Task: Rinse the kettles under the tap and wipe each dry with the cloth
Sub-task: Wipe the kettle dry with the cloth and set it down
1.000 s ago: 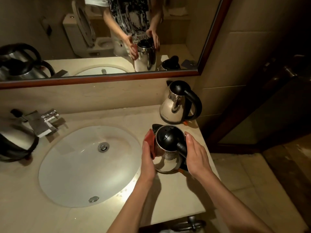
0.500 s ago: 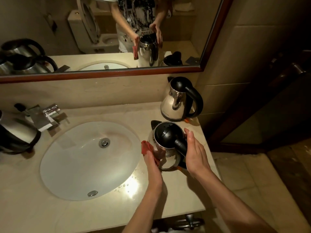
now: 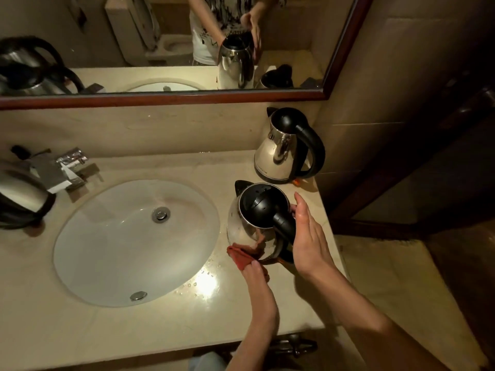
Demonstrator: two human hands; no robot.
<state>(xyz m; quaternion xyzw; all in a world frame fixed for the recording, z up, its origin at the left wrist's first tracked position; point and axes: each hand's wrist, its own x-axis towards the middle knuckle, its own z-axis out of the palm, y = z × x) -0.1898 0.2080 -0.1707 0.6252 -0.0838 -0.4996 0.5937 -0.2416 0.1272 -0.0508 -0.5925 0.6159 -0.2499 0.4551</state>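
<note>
Steel kettle (image 3: 255,226), black-lidded, upright on the countertop (image 3: 150,328) right of the basin (image 3: 112,245); handle to the right, spout at the far left. Right hand (image 3: 308,236): fingers extended, wrapping the handle side, its hold not fully visible; left hand (image 3: 255,274): pinches a red cloth (image 3: 241,254) against the kettle's near lower wall, directly ahead of it, so wiping likely runs around the upright body. Second kettle (image 3: 286,147) stands far right by the wall, third kettle (image 3: 18,194) at the left edge beside the tap (image 3: 67,170).

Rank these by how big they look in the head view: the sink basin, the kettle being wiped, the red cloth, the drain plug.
1. Sink basin, largest by far.
2. Kettle being wiped.
3. Red cloth, partly bunched under the left hand, so its full size is unsure.
4. Drain plug.
</note>
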